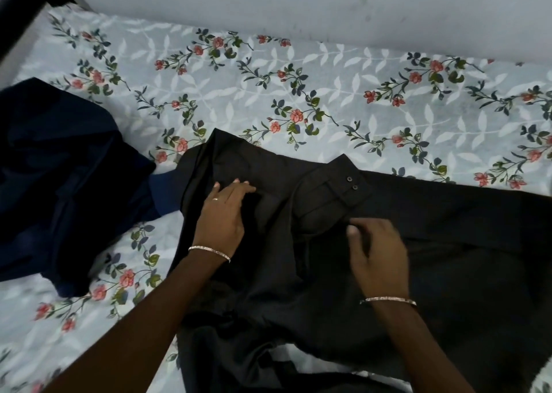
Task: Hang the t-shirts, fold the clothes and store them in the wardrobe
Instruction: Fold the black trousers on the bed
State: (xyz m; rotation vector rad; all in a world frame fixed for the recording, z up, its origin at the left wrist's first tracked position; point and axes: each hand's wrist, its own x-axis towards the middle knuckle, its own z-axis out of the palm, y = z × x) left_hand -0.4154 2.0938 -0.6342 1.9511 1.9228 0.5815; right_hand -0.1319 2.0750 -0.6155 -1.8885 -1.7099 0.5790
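Note:
A black garment (pixel 328 288) lies spread over the bed, its cuff with two buttons (pixel 349 183) folded across the middle. My left hand (pixel 222 213) rests flat on its left part with straight fingers. Just below the cuff, my right hand (pixel 378 255) is on the cloth, slightly blurred, its fingers bent and the thumb up. Whether the right hand pinches the fabric does not show. A dark navy garment (pixel 59 189) lies crumpled at the left, apart from both hands.
The bed has a pale sheet (pixel 328 93) printed with red flowers and leaves. A grey wall (pixel 298 4) runs along its far side. A dark frame bar (pixel 21 7) crosses the top left corner.

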